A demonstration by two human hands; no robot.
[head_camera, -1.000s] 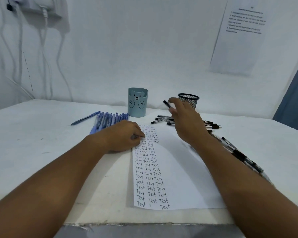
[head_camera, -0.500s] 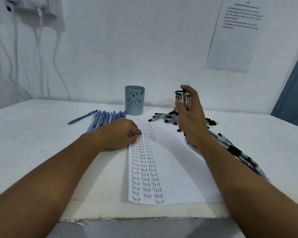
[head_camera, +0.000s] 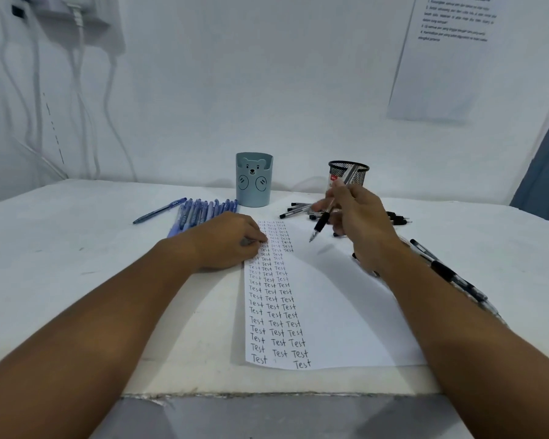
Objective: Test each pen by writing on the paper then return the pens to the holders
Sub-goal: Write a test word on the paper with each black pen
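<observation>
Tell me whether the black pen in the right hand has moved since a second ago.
Yes. The black pen has swung from beside the mesh holder to tip-down over the paper.

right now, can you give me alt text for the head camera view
The right hand holds a black pen tip-down just above a sheet of paper filled with columns of "Test", while the left hand rests on the paper's left edge. Behind stand a blue bear holder and a black mesh holder, with blue pens lying left of the paper.
</observation>
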